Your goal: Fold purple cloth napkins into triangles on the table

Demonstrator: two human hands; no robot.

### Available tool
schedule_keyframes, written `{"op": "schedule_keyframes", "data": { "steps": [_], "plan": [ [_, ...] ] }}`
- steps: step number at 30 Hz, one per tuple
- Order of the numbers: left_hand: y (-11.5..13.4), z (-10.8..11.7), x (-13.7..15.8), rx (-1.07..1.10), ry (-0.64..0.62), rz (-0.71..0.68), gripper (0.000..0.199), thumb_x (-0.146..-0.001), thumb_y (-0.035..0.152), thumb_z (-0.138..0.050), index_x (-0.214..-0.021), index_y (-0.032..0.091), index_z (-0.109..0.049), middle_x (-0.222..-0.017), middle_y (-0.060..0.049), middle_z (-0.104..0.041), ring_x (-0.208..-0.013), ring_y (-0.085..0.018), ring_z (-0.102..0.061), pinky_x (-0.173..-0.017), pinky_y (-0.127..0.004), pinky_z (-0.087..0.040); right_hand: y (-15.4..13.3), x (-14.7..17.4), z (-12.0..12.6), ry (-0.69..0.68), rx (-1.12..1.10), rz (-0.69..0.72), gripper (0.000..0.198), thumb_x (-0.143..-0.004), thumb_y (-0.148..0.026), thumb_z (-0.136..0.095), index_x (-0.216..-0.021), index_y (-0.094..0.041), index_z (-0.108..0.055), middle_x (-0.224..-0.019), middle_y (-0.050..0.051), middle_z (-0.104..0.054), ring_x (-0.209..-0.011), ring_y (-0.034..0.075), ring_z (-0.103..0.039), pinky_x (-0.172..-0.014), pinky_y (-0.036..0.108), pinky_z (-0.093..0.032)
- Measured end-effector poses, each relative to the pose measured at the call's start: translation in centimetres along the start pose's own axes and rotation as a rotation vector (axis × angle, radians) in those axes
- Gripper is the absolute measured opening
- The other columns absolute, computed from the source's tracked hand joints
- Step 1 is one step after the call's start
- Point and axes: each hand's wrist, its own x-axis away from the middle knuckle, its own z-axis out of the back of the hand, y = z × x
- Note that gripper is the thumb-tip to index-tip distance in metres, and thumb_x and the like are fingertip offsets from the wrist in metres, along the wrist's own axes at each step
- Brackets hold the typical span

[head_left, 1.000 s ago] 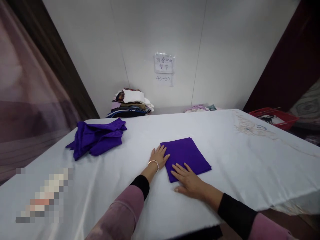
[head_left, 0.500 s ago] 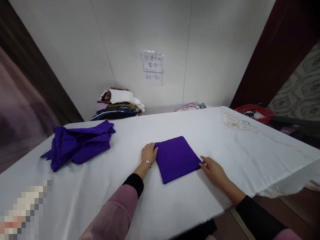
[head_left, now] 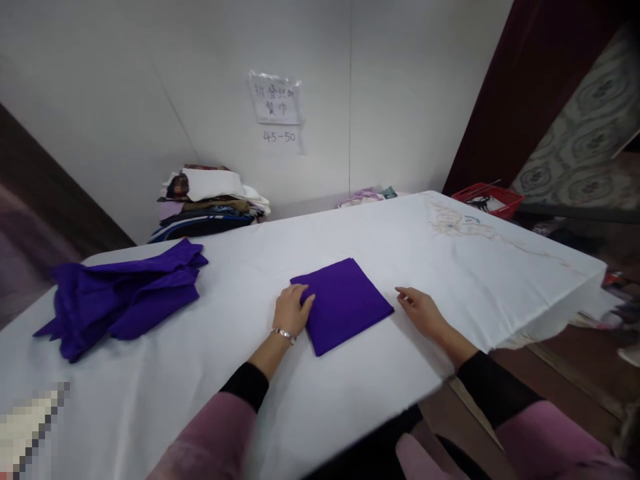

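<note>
A purple cloth napkin (head_left: 347, 307), folded into a flat square, lies on the white tablecloth (head_left: 320, 407) in front of me. On its left edge rests my left hand (head_left: 293, 310), thumb and fingers apart, lying on the fabric rather than gripping it. Just off the right corner, my right hand (head_left: 423, 312) hovers with fingers loosely stretched and nothing visible in them; a small gap separates it from the fabric. More purple cloth (head_left: 125, 297) lies in a loose, crumpled heap at the left side of the table.
Behind the table's far edge stands a stack of folded clothes (head_left: 207, 200). A red basket (head_left: 507, 203) sits beyond the far right corner. Paper signs with handwriting (head_left: 277, 100) hang on the pale wall. Pale embroidery (head_left: 465, 223) decorates the tablecloth at right.
My right hand has let go of the napkin's right corner and drawn slightly away. The left hand stays at the left edge, shifted a little lower along it. The camera view has turned somewhat right.
</note>
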Motion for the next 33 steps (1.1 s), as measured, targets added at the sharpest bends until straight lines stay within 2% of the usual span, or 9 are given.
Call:
{"op": "schedule_keyframes", "data": {
  "steps": [3, 6, 10, 12, 16, 22, 27, 30, 33],
  "plan": [
    [2.7, 1.3, 3.5, 0.045, -0.145, -0.214, 0.033, -0.084, 0.045, -0.049, -0.105, 0.023, -0.059, -0.103, -0.005, -0.061, -0.098, -0.023, -0.053, -0.084, -0.039, -0.041, 0.1, 0.7, 0.5, -0.053, -0.029, 0.031, 0.032, -0.082, -0.028, -0.043, -0.107, -0.022, -0.062, -0.093, 0.002, -0.065, -0.080, 0.016, -0.058, -0.074, 0.029, -0.045],
    [4.3, 1.9, 6.0, 0.026, -0.232, -0.318, 0.032, -0.080, 0.045, -0.056, -0.103, 0.022, -0.059, -0.102, -0.005, -0.059, -0.094, -0.023, -0.052, -0.080, -0.038, -0.040, -0.4, 1.3, 0.5, -0.077, -0.055, 0.104, 0.031, -0.082, -0.026, -0.044, -0.107, -0.023, -0.062, -0.099, 0.003, -0.064, -0.084, 0.016, -0.058, -0.076, 0.029, -0.046],
    [4.4, 1.7, 6.9, -0.028, -0.264, -0.325, 0.017, -0.082, 0.032, -0.055, -0.095, 0.022, -0.060, -0.096, -0.004, -0.058, -0.089, -0.021, -0.051, -0.076, -0.037, -0.039, -1.3, 1.8, 0.2, -0.079, 0.020, 0.290, 0.031, -0.083, -0.022, -0.044, -0.108, -0.025, -0.062, -0.112, 0.004, -0.058, -0.103, 0.018, -0.053, -0.088, 0.034, -0.044],
    [4.3, 1.6, 7.0, -0.038, -0.272, -0.328, 0.012, -0.084, 0.028, -0.053, -0.090, 0.022, -0.060, -0.093, -0.004, -0.058, -0.087, -0.021, -0.051, -0.074, -0.036, -0.039, -1.6, 1.8, 0.0, -0.107, 0.085, 0.373, 0.030, -0.084, -0.021, -0.043, -0.108, -0.025, -0.062, -0.112, 0.005, -0.058, -0.105, 0.019, -0.052, -0.090, 0.036, -0.044],
    [4.5, 1.5, 7.2, -0.097, -0.274, -0.365, 0.013, -0.086, 0.023, -0.048, -0.084, 0.022, -0.060, -0.085, -0.004, -0.058, -0.082, -0.020, -0.051, -0.070, -0.035, -0.039, -1.7, 1.5, -0.2, -0.164, 0.211, 0.501, 0.030, -0.089, -0.021, -0.040, -0.104, -0.023, -0.065, -0.108, 0.007, -0.061, -0.100, 0.020, -0.054, -0.085, 0.036, -0.045],
    [4.9, 1.0, 7.2, -0.303, -0.252, -0.428, 0.021, -0.087, 0.016, -0.042, -0.073, 0.019, -0.057, -0.077, -0.004, -0.057, -0.075, -0.020, -0.050, -0.066, -0.035, -0.038, -2.2, 0.9, 0.0, -0.174, 0.445, 0.601, 0.030, -0.091, -0.016, -0.035, -0.099, -0.016, -0.064, -0.096, 0.009, -0.062, -0.086, 0.020, -0.054, -0.076, 0.034, -0.040],
    [1.7, 3.3, 6.9, -0.361, -0.192, -0.393, 0.018, -0.085, 0.012, -0.044, -0.077, 0.020, -0.058, -0.081, -0.005, -0.058, -0.079, -0.021, -0.051, -0.068, -0.035, -0.039, -6.2, 3.8, -0.8, -0.153, 0.551, 0.606, 0.021, -0.084, -0.006, -0.040, -0.081, -0.016, -0.059, -0.083, 0.007, -0.059, -0.076, 0.018, -0.051, -0.070, 0.032, -0.033],
    [-1.5, 5.7, 6.9, -0.386, -0.172, -0.346, 0.020, -0.085, 0.012, -0.043, -0.085, 0.022, -0.060, -0.088, -0.005, -0.062, -0.085, -0.022, -0.053, -0.072, -0.036, -0.040, -10.3, 7.0, -3.4, -0.236, 0.524, 0.659, 0.016, -0.080, -0.007, -0.043, -0.077, -0.017, -0.056, -0.077, 0.006, -0.058, -0.072, 0.018, -0.050, -0.066, 0.032, -0.031],
    [-4.7, 7.4, 7.2, -0.377, -0.165, -0.282, 0.023, -0.084, 0.012, -0.043, -0.089, 0.024, -0.062, -0.094, -0.005, -0.064, -0.091, -0.022, -0.055, -0.075, -0.036, -0.041, -14.6, 9.6, -6.7, -0.323, 0.481, 0.739, 0.013, -0.079, -0.009, -0.045, -0.082, -0.016, -0.056, -0.080, 0.007, -0.058, -0.073, 0.020, -0.051, -0.068, 0.034, -0.033]
  ]
}}
